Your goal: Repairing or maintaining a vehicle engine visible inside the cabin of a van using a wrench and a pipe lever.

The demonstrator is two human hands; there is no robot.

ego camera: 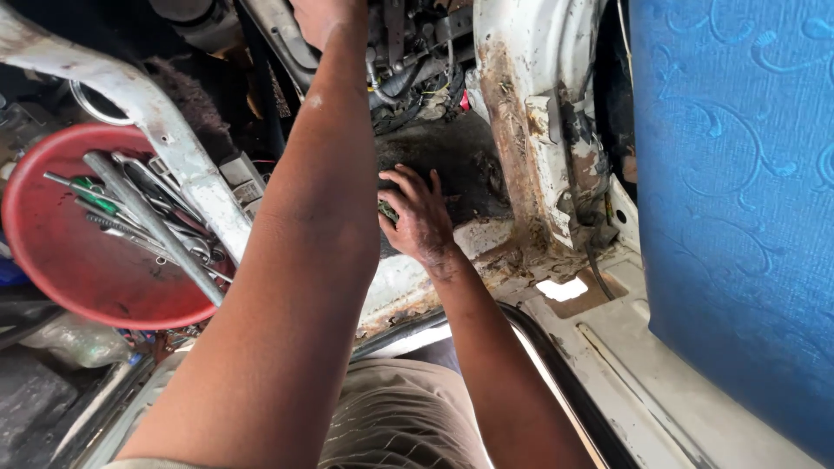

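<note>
Down in the footwell of a stripped vehicle, both arms are reaching in among bare metal. Progress-wise, I'd say it's somewhere in the middle: the trim is already off, the rusty pillar [521, 130] and the floor [599, 347] are bare painted metal, and the wiring bundle [417, 78] up top hangs exposed. Nothing looks put back together, so my guess is plenty remains.

The right hand [421, 217] sits low, against the dark panel [469, 165] beside the pillar. Its fingers are curled partway, not a tight fist, and there's a small greenish bit [387, 211] tucked at the fingertips, which they seem to be pinching. Too small to tell what it is, honestly. The hand is pretty grimy.

The left hand [326, 17] goes way up to the top edge, near the wiring and a grey bracket [287, 39]. Only the back of it shows and the fingers are cut off, so I can't tell whether it's gripping anything or just resting.

Off to the left, well apart from both hands, a red bowl [52, 252] holds wrenches [152, 217] and a green-handled screwdriver [91, 198]. A white rusted bar [174, 139] crosses over it. A blue textured panel [738, 191] fills the right side.
</note>
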